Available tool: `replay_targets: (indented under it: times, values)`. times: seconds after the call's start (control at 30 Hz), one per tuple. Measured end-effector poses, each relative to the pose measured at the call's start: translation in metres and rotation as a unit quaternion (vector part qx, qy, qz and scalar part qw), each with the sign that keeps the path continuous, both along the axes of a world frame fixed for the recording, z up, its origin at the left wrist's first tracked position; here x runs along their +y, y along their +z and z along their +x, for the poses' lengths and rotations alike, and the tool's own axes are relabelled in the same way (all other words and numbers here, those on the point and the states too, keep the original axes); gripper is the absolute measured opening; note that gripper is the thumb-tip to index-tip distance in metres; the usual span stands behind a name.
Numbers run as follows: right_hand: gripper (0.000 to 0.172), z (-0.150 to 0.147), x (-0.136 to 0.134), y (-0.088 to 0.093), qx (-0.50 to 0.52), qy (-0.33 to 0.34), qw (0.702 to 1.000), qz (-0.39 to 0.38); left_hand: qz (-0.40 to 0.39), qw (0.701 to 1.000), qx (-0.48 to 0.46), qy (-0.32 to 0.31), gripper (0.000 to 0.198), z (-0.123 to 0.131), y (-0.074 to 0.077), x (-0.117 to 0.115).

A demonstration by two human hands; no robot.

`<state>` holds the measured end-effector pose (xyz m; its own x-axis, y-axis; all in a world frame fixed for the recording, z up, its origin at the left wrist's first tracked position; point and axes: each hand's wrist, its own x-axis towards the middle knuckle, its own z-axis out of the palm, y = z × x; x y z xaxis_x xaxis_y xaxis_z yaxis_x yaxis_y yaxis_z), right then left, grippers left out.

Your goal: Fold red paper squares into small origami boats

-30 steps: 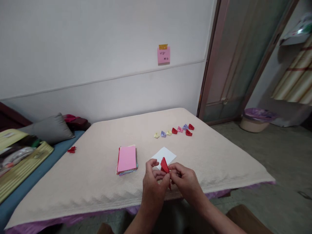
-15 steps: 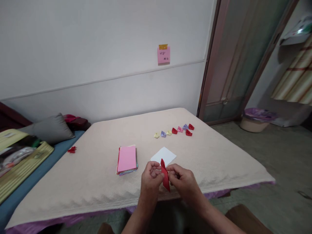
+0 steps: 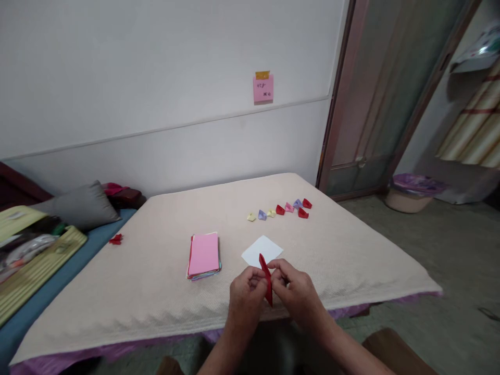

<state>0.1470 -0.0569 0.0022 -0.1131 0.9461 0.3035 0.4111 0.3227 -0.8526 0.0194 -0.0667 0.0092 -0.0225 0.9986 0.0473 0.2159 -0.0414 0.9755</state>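
Between my hands, near the table's front edge, a piece of folded red paper (image 3: pixel 267 284) stands almost on edge, its tip pointing away from me. My left hand (image 3: pixel 247 291) pinches it from the left with bent fingers. From the right, my right hand (image 3: pixel 295 286) grips it between thumb and fingers. Just beyond lies a white sheet of paper (image 3: pixel 261 250), turned cornerwise. To the left of my hands sits a stack of coloured paper (image 3: pixel 204 255) with a pink sheet on top.
Several small folded paper boats (image 3: pixel 280 210) in red, pink, purple and yellow stand in a row farther back. Small red paper pieces (image 3: pixel 116 239) lie at the left edge of the cloth-covered table (image 3: pixel 164 224). A pink note (image 3: pixel 263 89) is taped to the wall.
My left fingers have closed in on the red paper from a looser hold. The paper now looks narrower, turned more edge-on. My right hand has barely moved.
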Motion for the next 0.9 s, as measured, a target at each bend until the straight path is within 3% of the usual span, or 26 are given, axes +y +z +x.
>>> replay_targets:
  times: [0.3, 0.57, 0.77, 0.9]
  values:
    - [0.025, 0.0023, 0.0015, -0.0004, -0.027, 0.078, 0.996, 0.021, -0.03, 0.998, -0.022, -0.056, 0.019, -0.0082, -0.0057, 0.0055]
    - [0.026, 0.0028, 0.0012, -0.0012, -0.024, 0.085, 0.996, 0.015, -0.004, 0.997, 0.033, -0.074, 0.026, -0.0061, -0.0001, -0.0003]
    - [0.02, 0.0008, -0.0004, 0.0002, -0.04, 0.095, 0.995, 0.019, 0.03, 0.992, 0.12, -0.032, 0.019, -0.004, -0.0039, -0.0027]
    - [0.022, 0.0023, -0.0002, -0.0026, -0.097, 0.111, 0.986, 0.073, 0.042, 0.986, 0.158, -0.011, 0.023, -0.0057, -0.0073, -0.0013]
